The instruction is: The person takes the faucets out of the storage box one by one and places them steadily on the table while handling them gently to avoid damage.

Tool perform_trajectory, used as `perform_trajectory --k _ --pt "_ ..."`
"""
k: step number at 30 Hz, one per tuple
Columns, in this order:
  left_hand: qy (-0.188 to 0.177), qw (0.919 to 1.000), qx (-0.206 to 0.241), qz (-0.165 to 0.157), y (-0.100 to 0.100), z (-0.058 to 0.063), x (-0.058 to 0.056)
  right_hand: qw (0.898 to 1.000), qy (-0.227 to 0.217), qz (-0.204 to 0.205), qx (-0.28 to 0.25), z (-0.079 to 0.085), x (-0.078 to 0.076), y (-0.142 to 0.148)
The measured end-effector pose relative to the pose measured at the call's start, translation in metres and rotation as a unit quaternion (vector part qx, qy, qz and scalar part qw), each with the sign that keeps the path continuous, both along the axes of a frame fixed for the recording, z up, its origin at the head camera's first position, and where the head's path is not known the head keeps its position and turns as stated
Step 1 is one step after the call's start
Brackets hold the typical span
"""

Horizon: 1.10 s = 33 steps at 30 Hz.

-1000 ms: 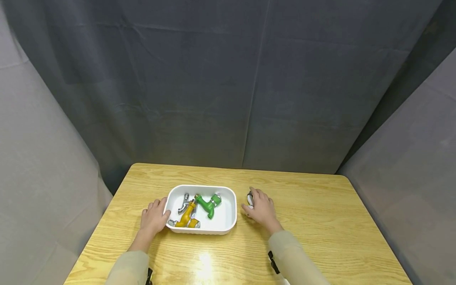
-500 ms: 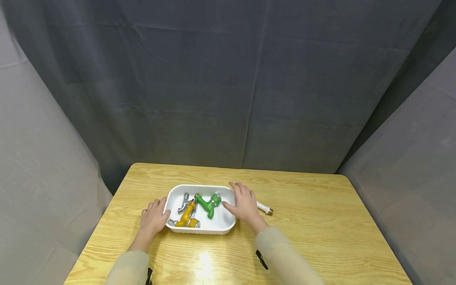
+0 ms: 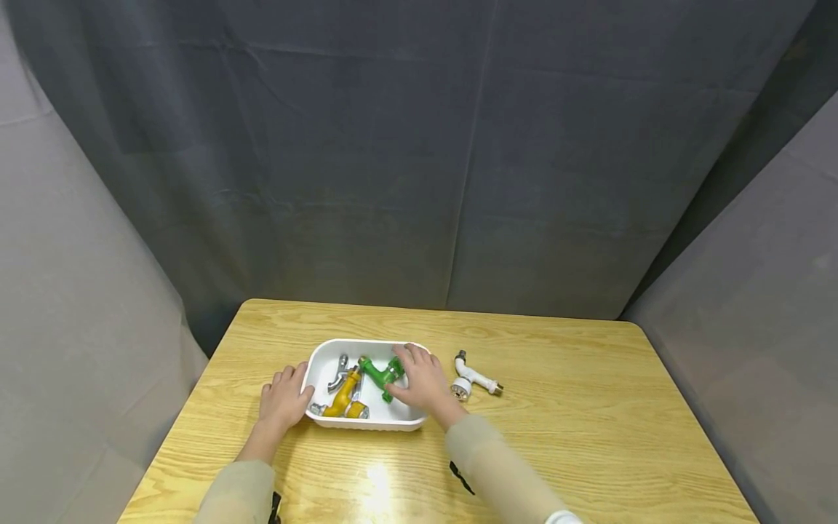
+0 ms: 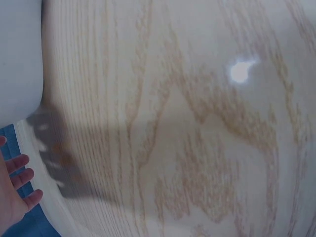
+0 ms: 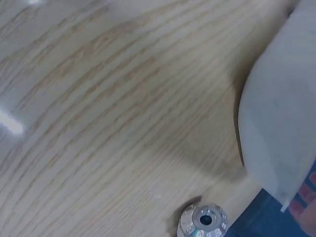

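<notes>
While the white tray (image 3: 386, 426) is touched by the left hand (image 3: 282, 397), fingers relaxed, and the green faucet (image 3: 375, 374) inside is overhung by the right hand (image 3: 423, 380), fingers parted, the adjacent yellow faucet (image 3: 343, 397) could be dragged by a sideways pull.

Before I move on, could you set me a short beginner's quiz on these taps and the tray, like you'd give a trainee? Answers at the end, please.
1. Which colour of tap lies outside the white tray?
2. True or false: in the head view, the yellow tap lies to the left of the green tap.
3. Pick one: the fingers of the person's right grip are over (a) the curtain, (b) the tray, (c) the table's far edge.

Key:
1. White; the white tap lies to the tray's right in the head view.
2. True.
3. (b)
</notes>
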State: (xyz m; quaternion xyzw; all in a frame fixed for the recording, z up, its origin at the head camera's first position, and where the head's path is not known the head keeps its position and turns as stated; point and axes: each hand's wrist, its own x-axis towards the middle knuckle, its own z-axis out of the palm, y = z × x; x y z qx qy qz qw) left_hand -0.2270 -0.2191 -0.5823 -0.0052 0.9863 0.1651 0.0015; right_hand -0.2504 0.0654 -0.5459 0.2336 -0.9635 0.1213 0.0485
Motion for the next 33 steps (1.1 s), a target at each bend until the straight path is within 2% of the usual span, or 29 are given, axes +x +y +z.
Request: perform_trajectory --k 8,14,26,33 --pt "0.002 1.0 0.001 0.0 0.0 -0.001 0.0 0.998 -0.03 0.021 0.044 -0.005 0.0 -0.011" --pt "0.0 1.0 0.003 0.002 0.001 0.0 0.001 0.997 -0.04 0.024 0.054 -0.008 -0.001 -0.016" --pt "0.001 1.0 0.001 0.0 0.001 0.0 -0.001 0.991 -0.088 0.008 0.099 -0.013 0.0 -0.024" --pt "0.0 1.0 0.001 0.001 0.001 0.002 0.0 0.991 -0.078 -0.003 0.107 -0.016 0.001 -0.025"
